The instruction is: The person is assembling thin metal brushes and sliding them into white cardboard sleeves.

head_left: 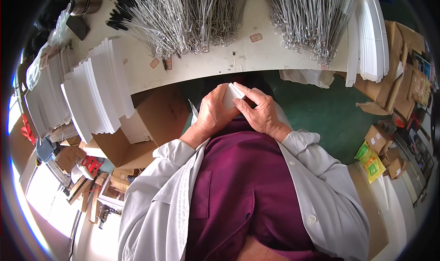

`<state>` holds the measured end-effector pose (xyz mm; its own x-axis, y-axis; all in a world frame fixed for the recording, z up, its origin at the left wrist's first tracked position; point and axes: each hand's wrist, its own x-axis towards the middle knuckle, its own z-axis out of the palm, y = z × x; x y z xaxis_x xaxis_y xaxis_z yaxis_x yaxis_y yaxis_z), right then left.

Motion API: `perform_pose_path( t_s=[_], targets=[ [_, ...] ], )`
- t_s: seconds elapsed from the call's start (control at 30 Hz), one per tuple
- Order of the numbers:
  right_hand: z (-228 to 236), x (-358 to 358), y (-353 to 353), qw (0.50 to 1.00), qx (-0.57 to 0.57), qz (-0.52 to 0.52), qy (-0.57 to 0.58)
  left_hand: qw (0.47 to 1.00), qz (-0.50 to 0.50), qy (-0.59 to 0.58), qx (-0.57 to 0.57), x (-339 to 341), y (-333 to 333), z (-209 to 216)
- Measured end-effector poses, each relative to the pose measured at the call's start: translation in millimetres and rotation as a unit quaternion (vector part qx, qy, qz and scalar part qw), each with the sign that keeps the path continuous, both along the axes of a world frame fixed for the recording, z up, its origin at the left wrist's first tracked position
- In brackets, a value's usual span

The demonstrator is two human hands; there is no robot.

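Observation:
Just beyond the table's near edge, over my lap, I hold a small white carton (pixel 232 94), seen mostly end-on. My left hand (pixel 212 109) is wrapped around its left side. My right hand (pixel 261 110) pinches the other side, its thumb and fingers at the carton's end. The rest of the carton is hidden behind my hands. Farther off on the table lies a big bundle of long wire-handled brushes (pixel 192 20), with loops toward me and black bristles at the far left. A second bundle of looped wires (pixel 316 23) lies to its right.
Long flat white cartons (pixel 98 84) stand in rows at the left table edge, and more white cartons (pixel 373 36) lie at the right. An open cardboard box (pixel 151 119) stands below left. Cardboard (pixel 389 73) and a yellow-green bag (pixel 370 161) are at the right. A metal cup (pixel 87 5) stands far left.

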<state>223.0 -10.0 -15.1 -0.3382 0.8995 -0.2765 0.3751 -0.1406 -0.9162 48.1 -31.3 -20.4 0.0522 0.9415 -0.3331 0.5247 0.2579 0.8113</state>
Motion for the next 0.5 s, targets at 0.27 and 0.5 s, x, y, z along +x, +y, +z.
perform_pose_path(
  t_s=[0.27, 0.5],
  targets=[
    [0.3, -0.9, -0.8, 0.998, 0.019, 0.032, -0.054, 1.000, 0.001, -0.011, -0.014, -1.8, 1.1, -1.1],
    [-6.7, -7.8, -6.2, 0.999, 0.035, -0.007, -0.010, 1.000, 0.008, -0.009, -0.012, 2.4, 1.8, 0.8]
  ],
)
